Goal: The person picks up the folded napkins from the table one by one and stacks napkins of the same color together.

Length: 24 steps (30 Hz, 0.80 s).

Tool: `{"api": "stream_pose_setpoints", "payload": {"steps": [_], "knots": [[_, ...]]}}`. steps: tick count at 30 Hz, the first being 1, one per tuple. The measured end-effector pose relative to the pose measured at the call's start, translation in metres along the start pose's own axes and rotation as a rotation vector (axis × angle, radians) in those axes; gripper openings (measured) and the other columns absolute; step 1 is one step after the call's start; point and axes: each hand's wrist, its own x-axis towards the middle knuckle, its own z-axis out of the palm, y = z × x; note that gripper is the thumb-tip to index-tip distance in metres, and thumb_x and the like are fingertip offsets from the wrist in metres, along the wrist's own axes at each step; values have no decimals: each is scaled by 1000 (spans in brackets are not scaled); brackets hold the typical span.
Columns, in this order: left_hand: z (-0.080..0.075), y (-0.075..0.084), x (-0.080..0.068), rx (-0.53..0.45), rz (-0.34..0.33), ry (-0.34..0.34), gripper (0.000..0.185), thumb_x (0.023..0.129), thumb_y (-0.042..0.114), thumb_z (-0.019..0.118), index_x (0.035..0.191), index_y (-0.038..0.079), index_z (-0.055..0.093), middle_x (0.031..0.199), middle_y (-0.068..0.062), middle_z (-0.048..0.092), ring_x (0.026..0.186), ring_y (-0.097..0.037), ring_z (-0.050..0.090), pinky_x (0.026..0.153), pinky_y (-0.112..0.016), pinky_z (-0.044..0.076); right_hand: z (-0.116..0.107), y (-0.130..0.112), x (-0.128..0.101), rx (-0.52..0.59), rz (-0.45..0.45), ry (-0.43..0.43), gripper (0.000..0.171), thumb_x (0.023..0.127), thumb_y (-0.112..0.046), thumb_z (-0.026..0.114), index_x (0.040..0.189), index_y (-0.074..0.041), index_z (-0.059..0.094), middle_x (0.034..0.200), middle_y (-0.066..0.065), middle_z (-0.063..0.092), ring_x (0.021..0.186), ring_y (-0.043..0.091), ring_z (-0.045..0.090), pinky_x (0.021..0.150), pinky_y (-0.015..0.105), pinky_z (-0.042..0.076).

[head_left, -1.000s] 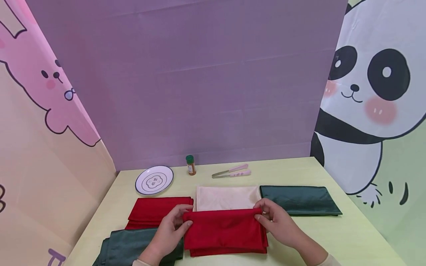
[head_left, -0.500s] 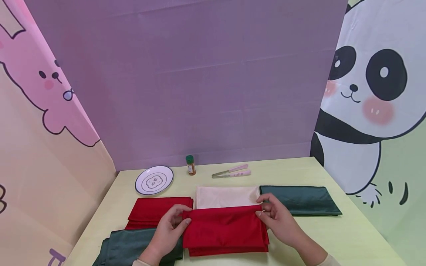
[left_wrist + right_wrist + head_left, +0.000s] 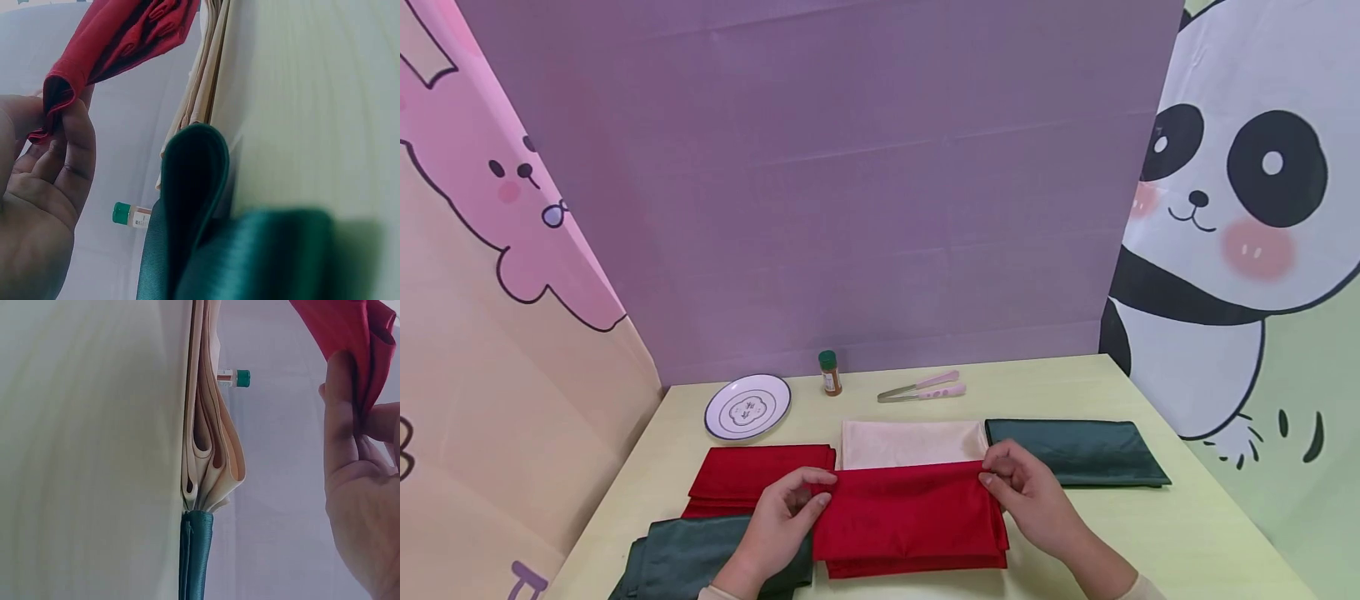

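Observation:
A folded red cloth (image 3: 910, 517) is held up by its two far corners in front of a folded cream cloth (image 3: 910, 443). My left hand (image 3: 786, 517) pinches its left corner between thumb and fingers; the left wrist view shows the red folds (image 3: 119, 44) gripped there. At the right corner my right hand (image 3: 1030, 496) pinches the cloth the same way, the thumb in front. Both wrist views show the red cloth raised off the table, its layers hanging in loose folds. The near part of the cream cloth is hidden behind it.
Another folded red cloth (image 3: 760, 475) and a dark green cloth (image 3: 700, 550) lie on the left. A second dark green cloth (image 3: 1075, 452) lies right of the cream one. Along the back are a plate (image 3: 748, 407), a green-capped spice jar (image 3: 830, 372) and tongs (image 3: 921, 387).
The red cloth has risen slightly at its far edge, mostly on the right, uncovering no new things. Both hands keep their pinch, the right one having shifted slightly up and to the right.

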Motion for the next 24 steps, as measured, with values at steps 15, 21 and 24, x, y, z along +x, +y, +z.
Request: {"api": "stream_pose_setpoints", "payload": {"steps": [15,21,24], "knots": [[1,5,-2,-112,-82,-135,54,88,16,86,138,19,65,131,-11,66,98,-29,71,83,-33,62,2,0,1,-90,104,34,18,103,2,61,113,-9,71,110,10,72,86,24,66,74,29,59],[0,4,-1,-40,-85,-116,40,88,16,87,125,18,72,114,-7,74,92,-27,71,79,-30,61,1,-3,0,-59,133,1,26,96,-5,74,121,-6,70,108,14,73,83,25,70,73,32,62],[0,4,0,-22,-103,-110,37,88,16,86,123,18,73,108,-6,76,91,-27,71,77,-30,62,1,-4,-1,-35,148,-27,37,91,-6,80,126,-6,68,110,16,73,86,28,71,75,34,63]]}}
